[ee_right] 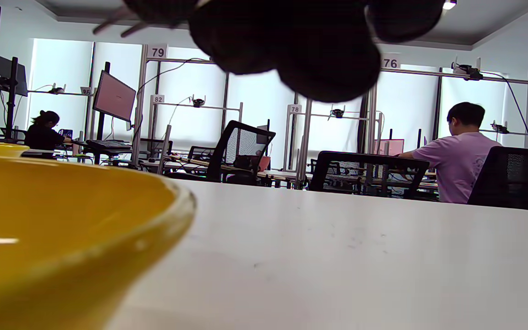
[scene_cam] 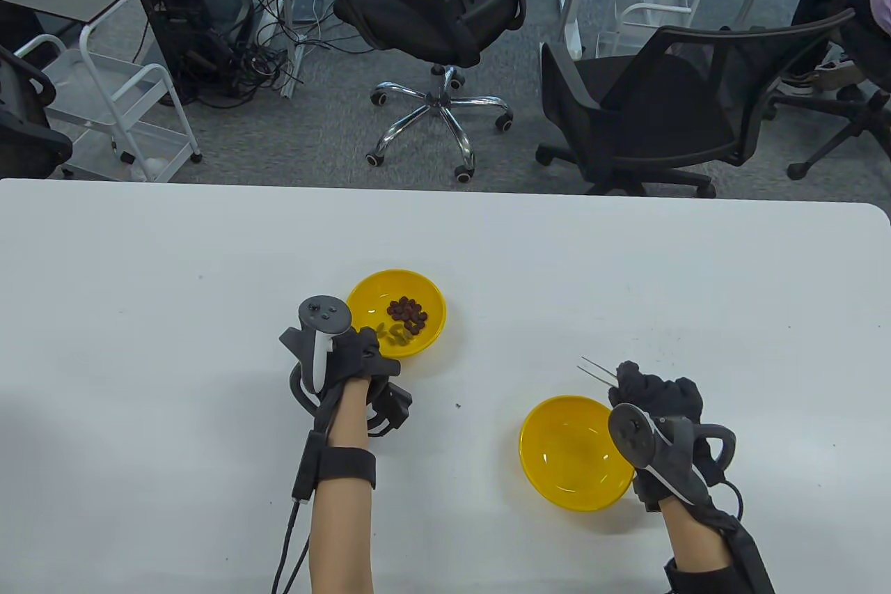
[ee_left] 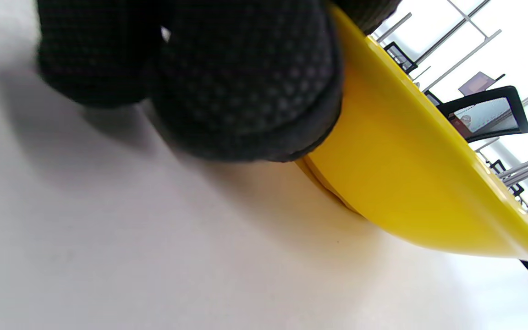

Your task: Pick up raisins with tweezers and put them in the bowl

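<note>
A yellow bowl (scene_cam: 369,293) at the table's middle holds dark raisins (scene_cam: 407,313) and a few greenish ones (scene_cam: 397,335). My left hand (scene_cam: 365,356) rests against its near-left rim; in the left wrist view the gloved fingers (ee_left: 245,91) press on the bowl's outer wall (ee_left: 410,183). A second yellow bowl (scene_cam: 571,455) stands empty at the near right and shows in the right wrist view (ee_right: 62,238). My right hand (scene_cam: 651,388) holds metal tweezers (scene_cam: 595,371) just beyond that bowl, tips pointing up-left and slightly apart, with nothing seen between them.
A small dark speck (scene_cam: 457,405) lies on the white table (scene_cam: 209,260) between the bowls. Office chairs (scene_cam: 431,2) and a white cart (scene_cam: 118,106) stand beyond the table's far edge.
</note>
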{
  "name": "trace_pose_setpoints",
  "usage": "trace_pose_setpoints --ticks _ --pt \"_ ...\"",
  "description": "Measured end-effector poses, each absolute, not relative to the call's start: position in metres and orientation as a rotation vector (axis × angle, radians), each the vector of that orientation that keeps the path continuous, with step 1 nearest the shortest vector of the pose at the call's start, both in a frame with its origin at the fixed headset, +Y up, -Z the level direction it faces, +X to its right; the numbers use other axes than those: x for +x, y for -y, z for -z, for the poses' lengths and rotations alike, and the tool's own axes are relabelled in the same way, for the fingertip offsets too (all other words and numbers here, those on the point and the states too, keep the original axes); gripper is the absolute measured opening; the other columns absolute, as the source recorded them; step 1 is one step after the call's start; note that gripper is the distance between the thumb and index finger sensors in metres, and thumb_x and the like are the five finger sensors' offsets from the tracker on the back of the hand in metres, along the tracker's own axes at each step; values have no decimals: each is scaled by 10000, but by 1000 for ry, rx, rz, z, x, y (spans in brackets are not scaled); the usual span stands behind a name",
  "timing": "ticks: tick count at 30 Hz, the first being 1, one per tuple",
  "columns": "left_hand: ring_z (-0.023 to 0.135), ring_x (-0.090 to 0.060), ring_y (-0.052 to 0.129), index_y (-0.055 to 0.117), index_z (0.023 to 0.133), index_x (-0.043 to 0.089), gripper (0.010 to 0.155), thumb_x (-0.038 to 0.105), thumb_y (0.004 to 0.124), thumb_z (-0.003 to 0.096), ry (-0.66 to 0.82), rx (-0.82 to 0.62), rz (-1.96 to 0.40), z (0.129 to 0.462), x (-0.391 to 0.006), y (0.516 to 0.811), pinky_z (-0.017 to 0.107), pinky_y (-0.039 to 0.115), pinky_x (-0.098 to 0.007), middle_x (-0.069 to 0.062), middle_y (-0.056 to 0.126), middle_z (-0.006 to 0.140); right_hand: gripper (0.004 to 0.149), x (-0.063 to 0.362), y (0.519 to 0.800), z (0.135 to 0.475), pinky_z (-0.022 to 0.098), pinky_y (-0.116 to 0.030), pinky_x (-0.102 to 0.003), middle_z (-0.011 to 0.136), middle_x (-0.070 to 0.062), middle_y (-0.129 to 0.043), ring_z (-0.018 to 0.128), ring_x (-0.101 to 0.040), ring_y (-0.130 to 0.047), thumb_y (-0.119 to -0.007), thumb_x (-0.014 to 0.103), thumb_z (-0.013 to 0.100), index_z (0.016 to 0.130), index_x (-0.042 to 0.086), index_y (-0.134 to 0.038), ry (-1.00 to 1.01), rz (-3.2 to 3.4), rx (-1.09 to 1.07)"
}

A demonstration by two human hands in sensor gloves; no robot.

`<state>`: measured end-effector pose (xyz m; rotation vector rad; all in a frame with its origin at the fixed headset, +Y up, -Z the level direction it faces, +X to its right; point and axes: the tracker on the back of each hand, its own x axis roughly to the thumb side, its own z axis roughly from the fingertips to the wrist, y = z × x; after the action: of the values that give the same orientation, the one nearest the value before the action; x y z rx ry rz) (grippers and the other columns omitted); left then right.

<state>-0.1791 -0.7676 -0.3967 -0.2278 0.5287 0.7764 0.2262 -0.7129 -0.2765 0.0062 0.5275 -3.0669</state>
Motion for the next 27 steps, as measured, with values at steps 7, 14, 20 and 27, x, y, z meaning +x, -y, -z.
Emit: trace_pose_setpoints --ticks 7,14,20,27 --pt "145 -33 1041 601 955 -87 581 327 663 551 -415 -181 -749 377 -179 747 300 923 -367 -28 1051 401 517 220 711 274 649 -617 -579 678 -70 -840 472 -185 -931 -637 364 459 916 132 -707 -536 3040 -24" --pt "142 -36 1038 601 956 -89 586 331 662 552 -255 -184 -859 335 -175 724 299 919 -369 -33 1047 395 525 212 707 267 647 -624 -575 699 -72 -841 492 -181 -939 -642 351 459 932 130 -700 -553 3047 -53" --pt "137 -40 1036 609 955 -90 586 331 665 551 -156 -189 -899 302 -167 719 296 917 -372 -39 1046 388 531 208 705 262 645 -631 -572 708 -69 -851 502 -183 -951 -648 349 456 938 135 -710 -563 3052 -71" --pt "134 -41 1031 610 955 -91 589 334 664 550 -78 -204 -837 280 -154 723 299 914 -375 -47 1041 381 539 203 705 259 640 -641 -560 718 -65 -863 516 -186 -963 -656 342 455 951 137 -714 -550 3056 -102"
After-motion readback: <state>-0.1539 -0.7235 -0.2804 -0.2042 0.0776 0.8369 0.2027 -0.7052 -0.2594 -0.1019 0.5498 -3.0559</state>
